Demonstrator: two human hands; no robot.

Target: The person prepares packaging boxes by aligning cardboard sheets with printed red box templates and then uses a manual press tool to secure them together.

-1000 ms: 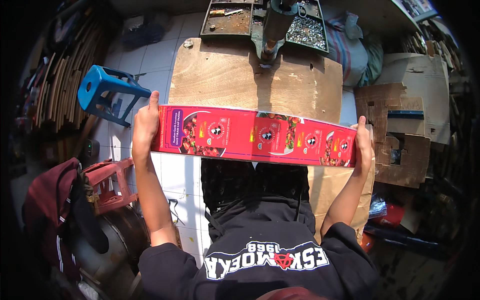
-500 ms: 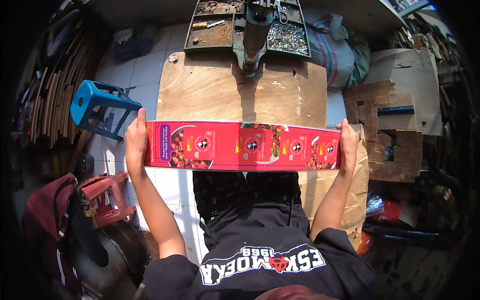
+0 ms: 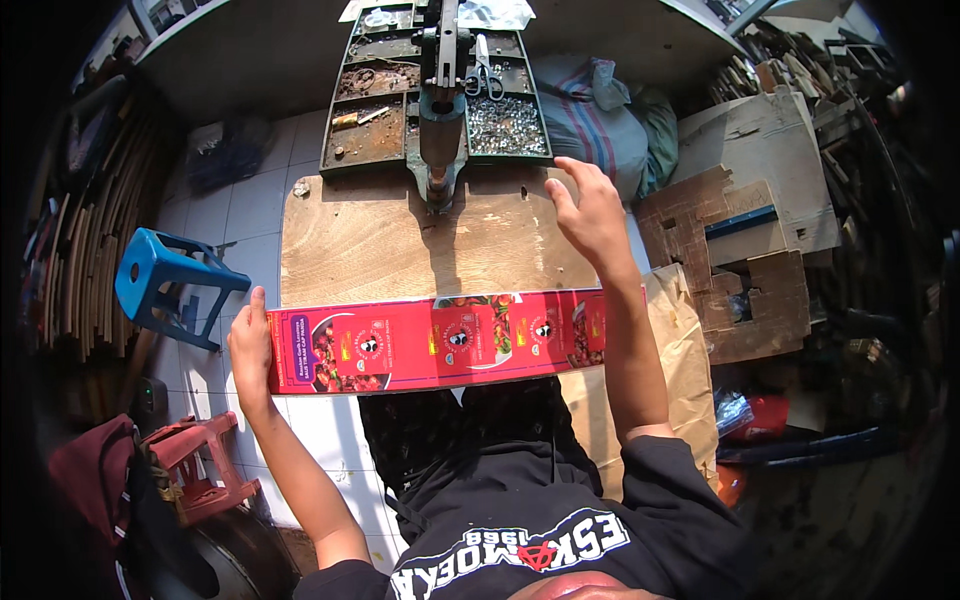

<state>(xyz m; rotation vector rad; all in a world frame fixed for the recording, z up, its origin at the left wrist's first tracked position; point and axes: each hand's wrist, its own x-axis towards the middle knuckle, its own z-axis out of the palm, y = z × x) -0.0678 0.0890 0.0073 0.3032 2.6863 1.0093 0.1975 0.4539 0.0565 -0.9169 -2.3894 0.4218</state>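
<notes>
Held a long, flat, red printed panel (image 3: 430, 345) crosswise, directly right of the left hand (image 3: 250, 350), over the lap and near edge of a wooden board (image 3: 360, 235); could not tell whether touching that board or held above it. Gripped its left end in the left hand, thumb pointing forward, remaining fingers mostly hidden underneath. Lost sight of part of the panel's right end under the right forearm. Held nothing visible in the right hand (image 3: 592, 215), raised forward of the panel with fingers parted and loosely bent; could not tell whether touching or just above the near right corner of a compartmented tray (image 3: 326, 130). Saw small shiny metal pieces (image 3: 505, 125) forward and left of the right hand, too tiny to tell apart, and scissors (image 3: 484, 72) farther forward. Found the tray's middle blocked by a dark metal machine (image 3: 440, 140), left of the right hand and cut off at the top. Saw a striped sack (image 3: 585, 115) forward of the right hand, ragged cardboard (image 3: 685, 215) to its right, and brown paper (image 3: 670, 350) nearer the body, partly covered by the forearm. Noted a blue stool (image 3: 150, 270) left of the left hand, and stacked sheets (image 3: 90, 270) beyond, fading into the dark rim.
</notes>
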